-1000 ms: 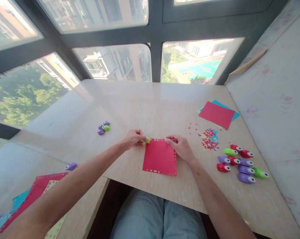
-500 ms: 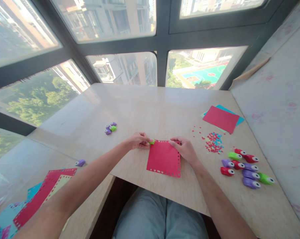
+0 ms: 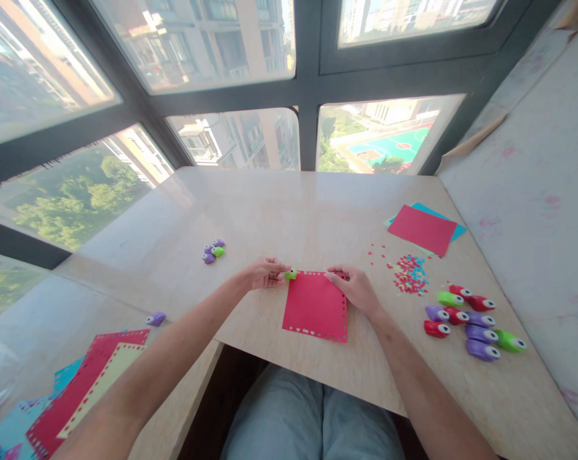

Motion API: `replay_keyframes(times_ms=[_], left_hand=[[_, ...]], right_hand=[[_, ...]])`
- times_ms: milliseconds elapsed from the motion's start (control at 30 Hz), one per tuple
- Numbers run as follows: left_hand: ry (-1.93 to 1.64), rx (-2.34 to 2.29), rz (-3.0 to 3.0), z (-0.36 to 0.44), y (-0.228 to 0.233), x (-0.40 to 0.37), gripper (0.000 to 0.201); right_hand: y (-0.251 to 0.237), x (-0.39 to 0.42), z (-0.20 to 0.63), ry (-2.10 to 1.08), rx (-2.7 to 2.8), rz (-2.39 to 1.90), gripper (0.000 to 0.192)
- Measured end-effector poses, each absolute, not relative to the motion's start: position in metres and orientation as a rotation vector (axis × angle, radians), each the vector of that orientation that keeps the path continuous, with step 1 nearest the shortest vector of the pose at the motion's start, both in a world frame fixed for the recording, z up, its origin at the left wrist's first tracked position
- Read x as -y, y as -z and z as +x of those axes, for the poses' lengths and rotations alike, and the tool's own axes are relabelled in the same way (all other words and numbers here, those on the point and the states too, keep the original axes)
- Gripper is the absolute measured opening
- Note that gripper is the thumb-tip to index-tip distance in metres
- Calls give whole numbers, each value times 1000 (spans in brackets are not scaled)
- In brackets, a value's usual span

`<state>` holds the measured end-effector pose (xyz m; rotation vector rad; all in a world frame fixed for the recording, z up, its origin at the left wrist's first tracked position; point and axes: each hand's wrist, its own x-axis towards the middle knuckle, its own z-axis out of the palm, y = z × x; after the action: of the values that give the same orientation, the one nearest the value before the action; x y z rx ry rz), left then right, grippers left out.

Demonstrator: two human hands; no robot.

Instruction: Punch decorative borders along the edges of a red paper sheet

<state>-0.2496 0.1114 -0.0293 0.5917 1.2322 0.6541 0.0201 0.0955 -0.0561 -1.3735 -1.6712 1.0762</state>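
My left hand (image 3: pixel 268 275) is closed on a small green craft punch (image 3: pixel 291 274), whose white button with a dark mark shows beyond the fingertips. The punch sits at the upper left corner of a red sheet of paper (image 3: pixel 313 306). Small punched holes run along the sheet's top, right and bottom edges. At the sheet's upper right corner, my right hand (image 3: pixel 353 286) pinches the paper, thumb on top and the other fingers partly hidden.
Red, green and purple punches (image 3: pixel 481 335) cluster at the right, near punched paper bits (image 3: pixel 410 275). Behind them lie uncut sheets (image 3: pixel 423 229). Several punches (image 3: pixel 214 251) sit left of centre. A lone purple punch (image 3: pixel 156 318) and hole-edged sheets (image 3: pixel 85 383) are at the left.
My left thumb has drawn back from the top of the green punch, so its button now shows. The right hand and red sheet stay nearly still; the view has shifted slightly.
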Motion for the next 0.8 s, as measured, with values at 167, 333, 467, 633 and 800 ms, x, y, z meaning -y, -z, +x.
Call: replay_keyframes(times_ms=[167, 333, 467, 633, 800], left_hand=[[-717, -1218, 616, -251, 31, -105, 35], [-724, -1265, 766, -245, 28, -97, 50], [-617, -1347, 1037, -233, 32, -91, 49], [-692, -1435, 1199, -221, 40, -84, 36], [-877, -1477, 1191, -219, 44, -80, 36]], right_hand=[[52, -96, 24, -1128, 1648, -1380, 36], [51, -95, 30, -1150, 1625, -1397, 37], [53, -96, 37, -1133, 1622, -1412, 38], [56, -96, 46, -1154, 1591, -1429, 41], [56, -93, 48, -1101, 1626, -1430, 40]])
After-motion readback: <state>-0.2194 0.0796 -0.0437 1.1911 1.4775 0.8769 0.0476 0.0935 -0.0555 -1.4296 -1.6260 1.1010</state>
